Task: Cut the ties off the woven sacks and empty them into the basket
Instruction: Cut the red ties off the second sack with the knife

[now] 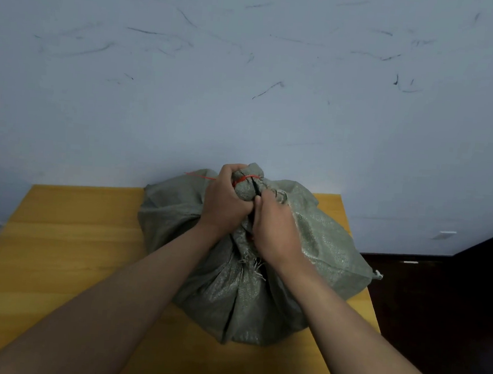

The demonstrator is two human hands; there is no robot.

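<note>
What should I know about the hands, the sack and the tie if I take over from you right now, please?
Left hand: grips the gathered neck of the woven sack, just below the red tie.
Right hand: fingers curled into the bunched fabric of the neck, beside the left hand.
The sack sits full on the wooden table, against the wall.
Done: nothing yet; the tie is on, and its loose tail sticks out to the left.
Left: cut the tie, open the sack and empty it. No cutting tool and no basket are in view, so find both first.
</note>
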